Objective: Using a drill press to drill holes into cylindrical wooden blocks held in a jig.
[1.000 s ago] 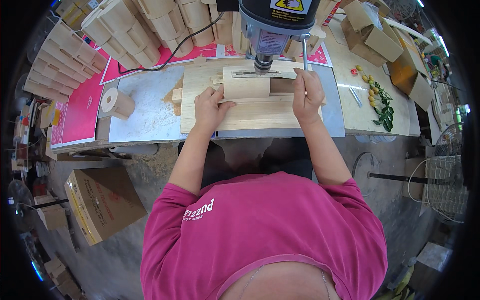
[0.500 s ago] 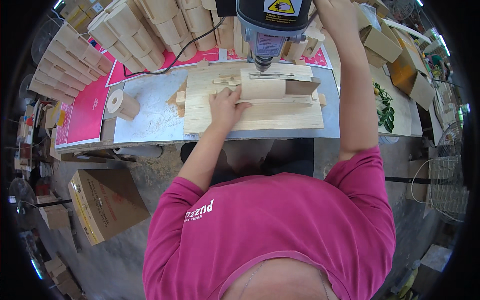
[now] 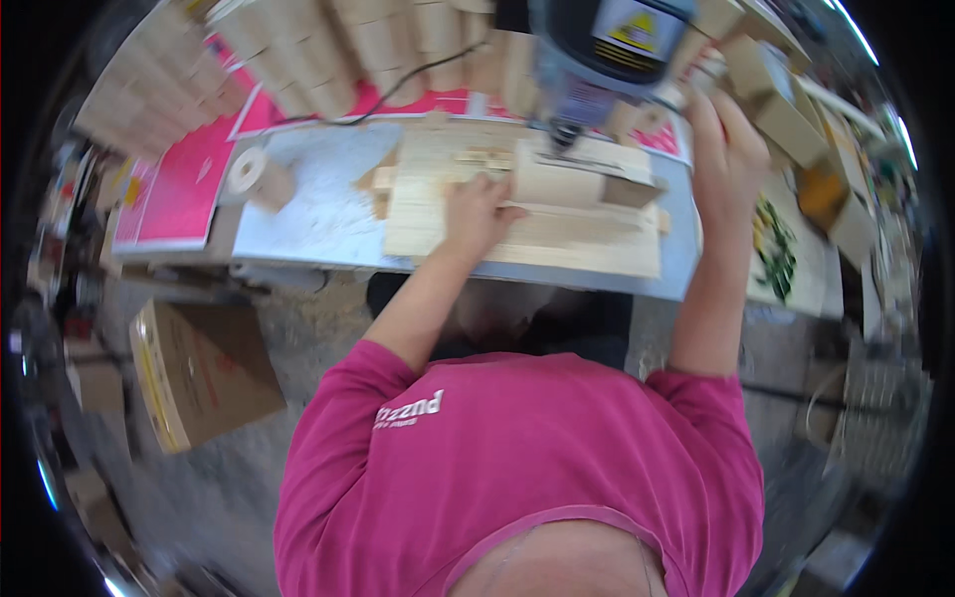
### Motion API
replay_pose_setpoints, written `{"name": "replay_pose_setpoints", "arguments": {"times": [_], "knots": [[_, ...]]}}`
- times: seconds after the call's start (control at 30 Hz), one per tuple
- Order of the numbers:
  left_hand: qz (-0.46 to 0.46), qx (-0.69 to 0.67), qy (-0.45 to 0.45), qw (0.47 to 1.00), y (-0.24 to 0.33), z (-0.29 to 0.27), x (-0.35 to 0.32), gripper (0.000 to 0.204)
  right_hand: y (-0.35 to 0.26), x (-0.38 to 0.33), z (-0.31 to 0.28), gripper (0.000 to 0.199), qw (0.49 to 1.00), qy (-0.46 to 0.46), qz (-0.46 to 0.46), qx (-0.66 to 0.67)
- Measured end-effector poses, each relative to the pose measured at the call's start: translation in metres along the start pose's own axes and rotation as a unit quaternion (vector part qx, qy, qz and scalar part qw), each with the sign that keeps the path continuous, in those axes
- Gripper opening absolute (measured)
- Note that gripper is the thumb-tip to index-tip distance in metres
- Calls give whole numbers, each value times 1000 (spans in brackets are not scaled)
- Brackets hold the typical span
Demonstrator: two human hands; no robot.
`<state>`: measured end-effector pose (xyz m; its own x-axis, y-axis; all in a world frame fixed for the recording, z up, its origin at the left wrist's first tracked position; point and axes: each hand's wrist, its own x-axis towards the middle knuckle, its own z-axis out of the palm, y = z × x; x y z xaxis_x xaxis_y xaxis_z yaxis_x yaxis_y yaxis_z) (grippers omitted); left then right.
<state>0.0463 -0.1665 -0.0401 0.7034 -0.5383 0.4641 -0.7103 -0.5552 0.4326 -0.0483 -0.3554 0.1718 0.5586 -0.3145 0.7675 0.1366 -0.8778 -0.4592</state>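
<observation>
My left hand grips the left end of a pale wooden block, its thumb along the near edge. The block lies on a flat wooden jig board, with a grey-brown flat piece at its right end. Over the block's far side hangs a drill press, its chuck close to the top; I cannot tell if the bit touches. To the right of the drill head, my right hand is closed on the feed lever, most of which it hides. Motion blurs the hand.
A round wooden piece with a hole stands left of the jig. Stacked wooden pieces line the back, with a black cable before them. Green leaves and cartons lie right. A cardboard box sits on the floor.
My right hand has come down and toward me with the lever. The left hand stays on the wooden block. The whole view has shifted somewhat.
</observation>
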Motion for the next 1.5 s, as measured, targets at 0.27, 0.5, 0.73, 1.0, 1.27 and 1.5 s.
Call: {"name": "replay_pose_setpoints", "arguments": {"times": [0.27,0.5,0.73,1.0,1.27,1.5], "knots": [[27,-35,39,998,12,3,-1,53,25,-86,22,23,985,32,86,143],[22,-32,45,998,7,4,-5,61,59,-107,68,22,979,61,-62,186],[25,-44,40,998,4,2,-4,60,94,-69,25,21,993,31,-7,115],[29,-99,8,995,6,-3,-1,57,109,95,28,29,985,-12,-44,-168],[-1,-82,42,996,7,6,1,63,135,13,18,39,974,-165,120,97],[-78,-375,-19,923,2,-1,13,41,108,-81,14,35,931,-331,157,-3]]}}
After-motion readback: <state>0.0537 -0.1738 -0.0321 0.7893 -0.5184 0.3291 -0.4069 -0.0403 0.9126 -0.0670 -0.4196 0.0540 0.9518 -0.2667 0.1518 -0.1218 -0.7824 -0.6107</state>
